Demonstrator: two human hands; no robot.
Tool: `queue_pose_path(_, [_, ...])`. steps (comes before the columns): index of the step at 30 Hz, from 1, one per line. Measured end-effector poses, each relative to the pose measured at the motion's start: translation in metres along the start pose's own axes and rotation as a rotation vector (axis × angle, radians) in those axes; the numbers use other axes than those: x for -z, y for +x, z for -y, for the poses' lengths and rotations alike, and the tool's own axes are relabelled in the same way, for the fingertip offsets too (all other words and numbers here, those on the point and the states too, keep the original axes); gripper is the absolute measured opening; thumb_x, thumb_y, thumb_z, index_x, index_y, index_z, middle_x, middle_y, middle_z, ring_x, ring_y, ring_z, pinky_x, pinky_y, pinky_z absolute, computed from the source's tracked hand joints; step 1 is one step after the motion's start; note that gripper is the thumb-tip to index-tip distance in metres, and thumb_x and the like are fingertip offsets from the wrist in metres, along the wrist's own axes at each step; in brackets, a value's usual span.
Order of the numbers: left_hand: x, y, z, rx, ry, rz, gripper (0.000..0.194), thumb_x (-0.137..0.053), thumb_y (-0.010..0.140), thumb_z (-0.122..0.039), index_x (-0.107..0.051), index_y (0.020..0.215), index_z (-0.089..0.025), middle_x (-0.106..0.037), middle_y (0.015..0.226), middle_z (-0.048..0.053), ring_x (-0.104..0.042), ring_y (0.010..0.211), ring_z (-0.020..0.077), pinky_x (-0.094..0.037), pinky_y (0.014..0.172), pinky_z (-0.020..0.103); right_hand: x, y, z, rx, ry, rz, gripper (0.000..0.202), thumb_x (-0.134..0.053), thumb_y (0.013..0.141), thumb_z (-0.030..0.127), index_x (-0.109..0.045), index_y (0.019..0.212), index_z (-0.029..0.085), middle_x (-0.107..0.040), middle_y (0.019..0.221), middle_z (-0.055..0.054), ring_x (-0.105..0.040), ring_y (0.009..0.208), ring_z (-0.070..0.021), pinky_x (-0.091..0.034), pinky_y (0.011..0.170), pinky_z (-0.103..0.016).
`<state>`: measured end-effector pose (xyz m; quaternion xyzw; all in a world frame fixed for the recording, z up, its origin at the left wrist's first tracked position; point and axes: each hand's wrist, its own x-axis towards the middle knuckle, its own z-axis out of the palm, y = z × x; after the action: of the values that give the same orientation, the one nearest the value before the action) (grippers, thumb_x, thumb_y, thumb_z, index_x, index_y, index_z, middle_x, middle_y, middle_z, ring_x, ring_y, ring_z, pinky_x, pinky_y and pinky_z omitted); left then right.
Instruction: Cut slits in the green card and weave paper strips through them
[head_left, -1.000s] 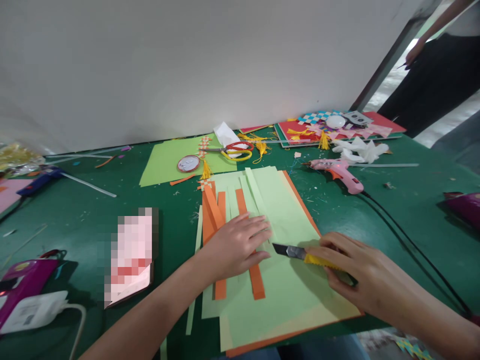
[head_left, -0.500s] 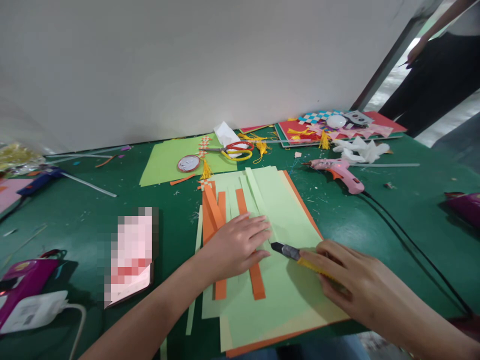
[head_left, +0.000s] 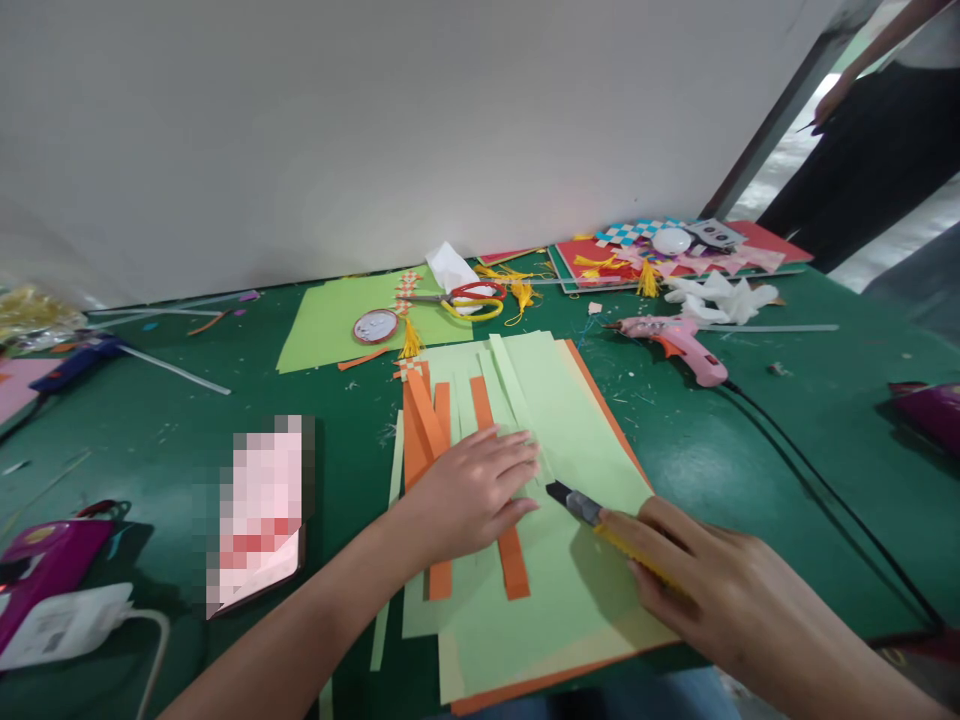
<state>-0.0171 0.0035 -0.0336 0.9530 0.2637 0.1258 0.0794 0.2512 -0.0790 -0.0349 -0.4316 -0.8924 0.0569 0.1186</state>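
My left hand lies flat with its fingers stretched over a stack of light green paper, pressing on green and orange strips. An orange strip sticks out below that hand, and a pale green folded strip runs up from its fingertips. My right hand is closed around a yellow utility knife. The dark blade points left at the paper, just right of my left fingers; I cannot tell whether its tip touches. More orange strips lie along the stack's left side.
Red-and-yellow scissors and a round tin rest on green paper behind the stack. A pink glue gun with a black cord lies right, a phone left. A white plug is at lower left. Another person stands beyond the wall's edge.
My right hand has shifted the knife slightly right, so its tip sits a little farther from my left fingers. The left hand has stayed in place.
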Motion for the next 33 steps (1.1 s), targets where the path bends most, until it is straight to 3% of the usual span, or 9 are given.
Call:
queue_pose_path(9, [0.001, -0.001, -0.001, 0.008, 0.0, 0.013, 0.039, -0.042, 0.102, -0.037, -0.06, 0.125, -0.011, -0.06, 0.137, 0.011, -0.05, 0.133, 0.0255, -0.038, 0.114, 0.049, -0.001, 0.005, -0.004, 0.001, -0.019, -0.022, 0.041, -0.038, 0.092, 0.015, -0.05, 0.131, 0.02, -0.062, 0.089, -0.004, -0.064, 0.063, -0.0138, -0.045, 0.051, -0.027])
queue_pose_path(24, [0.002, -0.002, -0.002, 0.018, -0.008, 0.01, 0.036, -0.043, 0.101, -0.036, -0.062, 0.122, -0.013, -0.059, 0.138, 0.01, -0.049, 0.134, 0.0253, -0.038, 0.115, 0.049, -0.008, 0.026, -0.025, -0.004, -0.106, -0.073, 0.039, -0.046, 0.09, 0.017, -0.053, 0.126, 0.026, -0.06, 0.086, -0.001, -0.055, 0.053, -0.012, -0.033, 0.049, -0.027])
queue_pose_path(33, [0.002, -0.001, -0.001, 0.018, 0.002, 0.013, 0.036, -0.043, 0.101, -0.036, -0.063, 0.121, -0.013, -0.059, 0.138, 0.012, -0.049, 0.134, 0.0258, -0.038, 0.115, 0.048, -0.009, 0.038, -0.029, -0.014, -0.14, -0.068, 0.037, -0.044, 0.091, 0.019, -0.053, 0.127, 0.026, -0.06, 0.088, 0.0, -0.056, 0.055, -0.0111, -0.033, 0.049, -0.027])
